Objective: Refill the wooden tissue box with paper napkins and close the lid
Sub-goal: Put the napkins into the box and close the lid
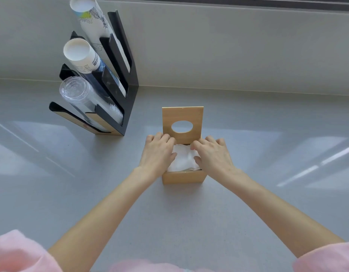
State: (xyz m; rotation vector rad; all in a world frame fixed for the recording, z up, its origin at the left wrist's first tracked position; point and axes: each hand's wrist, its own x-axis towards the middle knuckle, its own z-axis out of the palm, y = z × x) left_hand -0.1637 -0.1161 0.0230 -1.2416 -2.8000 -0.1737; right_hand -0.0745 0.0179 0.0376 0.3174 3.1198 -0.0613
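Note:
A small wooden tissue box [183,177] stands on the grey counter in the middle of the head view. Its lid [182,117], with an oval hole, is swung up and stands upright at the far side. White paper napkins [184,160] fill the open top. My left hand [157,153] rests on the box's left edge with fingers on the napkins. From the right edge, my right hand [212,154] reaches in with its fingertips and thumb touching the stack. Both hands press on the napkins from either side.
A black tiered cup holder [128,103] stands at the back left, holding paper cups [77,53] and clear plastic cups [75,91]. A low wall [228,55] runs behind the counter [248,154]. Pink sleeves show at the bottom corners.

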